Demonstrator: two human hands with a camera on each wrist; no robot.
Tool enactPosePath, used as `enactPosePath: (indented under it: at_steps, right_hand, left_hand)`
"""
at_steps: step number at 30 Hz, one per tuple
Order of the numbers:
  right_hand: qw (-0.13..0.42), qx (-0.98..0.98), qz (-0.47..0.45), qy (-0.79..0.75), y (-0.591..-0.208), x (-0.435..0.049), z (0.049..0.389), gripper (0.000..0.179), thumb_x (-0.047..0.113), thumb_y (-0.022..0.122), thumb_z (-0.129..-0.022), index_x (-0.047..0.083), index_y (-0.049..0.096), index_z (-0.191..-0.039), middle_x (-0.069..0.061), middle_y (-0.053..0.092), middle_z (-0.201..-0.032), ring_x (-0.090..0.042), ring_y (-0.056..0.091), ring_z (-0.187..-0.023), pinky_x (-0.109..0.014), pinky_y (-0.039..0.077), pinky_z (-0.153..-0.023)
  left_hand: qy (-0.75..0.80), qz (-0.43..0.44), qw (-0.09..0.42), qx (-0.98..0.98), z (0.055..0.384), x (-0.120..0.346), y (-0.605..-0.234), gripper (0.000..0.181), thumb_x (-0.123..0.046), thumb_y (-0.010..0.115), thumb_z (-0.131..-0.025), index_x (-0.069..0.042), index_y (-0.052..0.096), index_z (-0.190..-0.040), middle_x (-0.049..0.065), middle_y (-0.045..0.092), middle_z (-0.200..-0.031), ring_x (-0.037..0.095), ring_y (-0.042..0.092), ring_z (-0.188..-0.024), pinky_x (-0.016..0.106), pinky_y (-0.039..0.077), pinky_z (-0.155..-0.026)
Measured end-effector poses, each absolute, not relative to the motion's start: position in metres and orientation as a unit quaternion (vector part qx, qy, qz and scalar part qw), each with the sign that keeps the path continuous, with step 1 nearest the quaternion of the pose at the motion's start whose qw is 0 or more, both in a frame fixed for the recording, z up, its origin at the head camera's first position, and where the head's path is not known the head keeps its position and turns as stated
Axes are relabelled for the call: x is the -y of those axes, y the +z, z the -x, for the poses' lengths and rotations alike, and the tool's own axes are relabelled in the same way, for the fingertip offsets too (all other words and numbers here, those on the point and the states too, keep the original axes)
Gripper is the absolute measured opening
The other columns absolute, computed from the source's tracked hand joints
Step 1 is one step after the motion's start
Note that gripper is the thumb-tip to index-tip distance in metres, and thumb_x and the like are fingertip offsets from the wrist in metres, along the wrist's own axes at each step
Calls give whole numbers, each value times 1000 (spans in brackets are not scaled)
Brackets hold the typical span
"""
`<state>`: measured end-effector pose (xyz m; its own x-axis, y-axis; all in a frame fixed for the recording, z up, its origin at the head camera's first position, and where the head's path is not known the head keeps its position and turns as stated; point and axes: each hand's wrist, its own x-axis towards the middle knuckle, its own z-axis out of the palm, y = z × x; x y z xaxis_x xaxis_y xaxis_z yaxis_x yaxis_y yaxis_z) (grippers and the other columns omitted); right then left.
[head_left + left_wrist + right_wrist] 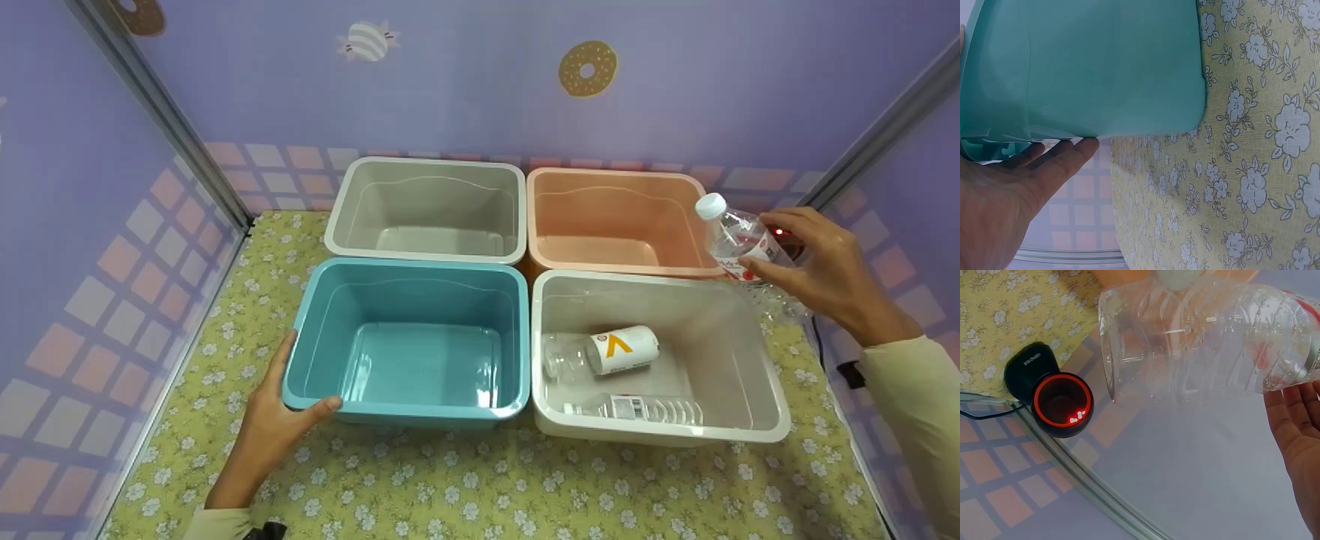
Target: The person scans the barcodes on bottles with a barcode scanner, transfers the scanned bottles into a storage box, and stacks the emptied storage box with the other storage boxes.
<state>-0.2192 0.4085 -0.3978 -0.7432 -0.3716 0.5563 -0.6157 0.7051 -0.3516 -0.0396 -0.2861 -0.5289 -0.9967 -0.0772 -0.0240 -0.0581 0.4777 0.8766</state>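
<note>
My right hand (821,262) grips a clear plastic bottle (739,236) round its labelled middle. The bottle has a white cap and a white-and-red label, and it tilts over the right rims of the orange and white bins. In the right wrist view, the ribbed lower part of the bottle (1185,343) extends beyond my fingers (1297,410). My left hand (281,409) rests at the front left corner of a blue bin (409,410), thumb along the front rim. Its fingers (1067,160) lie nearly straight against the outer wall in the left wrist view.
A white bin (750,360) holds a white-labelled bottle (622,350) and another clear bottle (652,409). Behind stand a grey bin (427,255) and an orange bin (622,262). A black scanner-like device (1064,405) with a red ring stands by the right wall, its cable alongside.
</note>
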Motion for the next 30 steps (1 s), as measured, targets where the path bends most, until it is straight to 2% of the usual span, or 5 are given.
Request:
enactPosePath:
  at_steps: [8, 15, 21, 30]
  right_hand:
    - [227, 895, -260, 283, -406, -419, 222, 70, -16, 95, -74, -11, 69, -139, -26, 71, -125, 12, 59, -100, -1, 46, -89]
    - [209, 912, -222, 275, -413, -425, 222, 70, -10, 93, -80, -8, 66, -145, -24, 67, -127, 13, 56, -101, 0, 44, -87]
    - [206, 916, -198, 281, -419, -429, 222, 65, -8, 92, -84, -12, 65, -143, -25, 65, -126, 14, 54, -103, 1, 44, -89]
    - [238, 907, -194, 289, -431, -439, 227, 63, -14, 92, -80, -16, 66, -137, -31, 65, -122, 9, 51, -109, 2, 41, -93]
  left_hand:
    - [-513, -44, 6, 857, 41, 286, -529, 114, -32, 86, -98, -33, 7, -179, 34, 29, -174, 61, 49, -145, 74, 52, -105]
    - [-520, -46, 7, 853, 40, 287, -531, 114, -32, 87, -97, -35, 8, -179, 33, 29, -174, 60, 49, -146, 73, 52, -107]
    - [-521, -46, 10, 852, 41, 286, -530, 115, -31, 88, -96, -35, 9, -179, 34, 29, -174, 60, 49, -145, 72, 52, -106]
    - [-517, -46, 11, 855, 40, 286, -531, 114, -31, 87, -97, -33, 9, -179, 35, 30, -172, 61, 51, -143, 74, 52, -105]
